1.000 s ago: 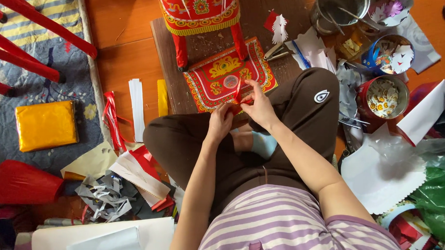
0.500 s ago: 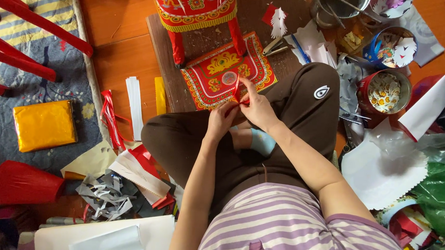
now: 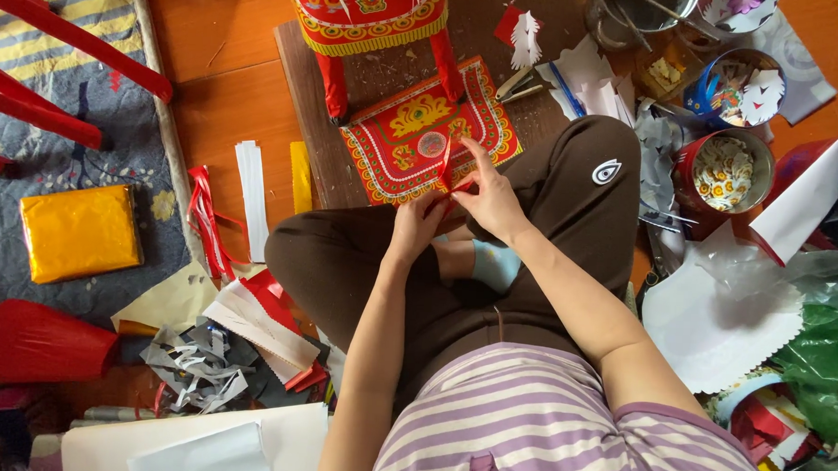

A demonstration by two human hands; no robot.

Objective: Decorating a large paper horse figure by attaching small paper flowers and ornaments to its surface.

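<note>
I sit cross-legged on the floor in dark trousers and a striped top. My left hand (image 3: 418, 222) and my right hand (image 3: 487, 197) meet above my lap and pinch a small red paper strip (image 3: 447, 164) between the fingertips. Just beyond the hands lies a red and gold patterned paper panel (image 3: 413, 133) on a dark wooden board (image 3: 303, 111). A red and gold paper stool-like model (image 3: 375, 20) stands on the board's far end.
A gold foil block (image 3: 80, 231) lies on the rug at left, near red rods (image 3: 64, 37). White, yellow and red paper strips (image 3: 251, 197) lie by my knee. Tins of cut-outs (image 3: 728, 167), white sheets (image 3: 713, 320) and green plastic (image 3: 828, 361) crowd the right.
Both hands have stayed together on the red strip, with the right fingers shifting slightly along it. The view has drifted a little; nothing else moved.
</note>
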